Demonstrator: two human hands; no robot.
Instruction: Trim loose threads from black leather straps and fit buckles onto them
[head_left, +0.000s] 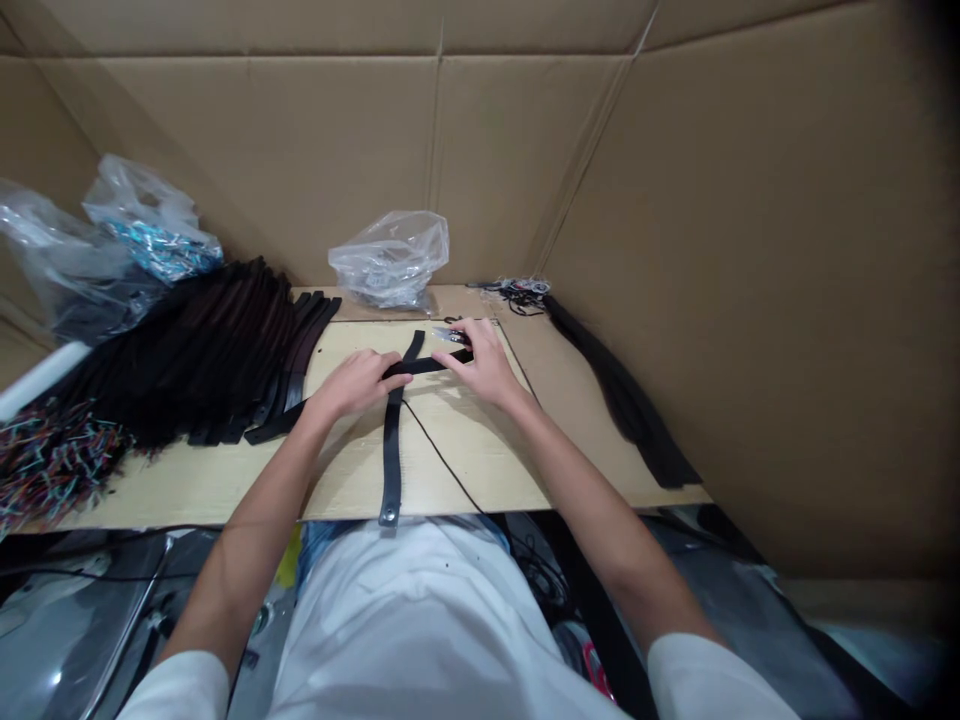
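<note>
Between my two hands a black strap is stretched sideways just over the board. My left hand pinches it near the middle, and its tail runs out under my left forearm to the left. Closed on the strap's right end is my right hand. A second black strap lies lengthwise beneath the first, with a round metal snap at its near end. Small thread snippers lie beside the fingers of my right hand; whether that hand touches them I cannot tell.
A large pile of black straps lies at left, beside tangled coloured threads. Clear plastic bags stand at the back and left. More black straps lie at right near thread scraps. Cardboard walls enclose the table. A thin black cord crosses the board.
</note>
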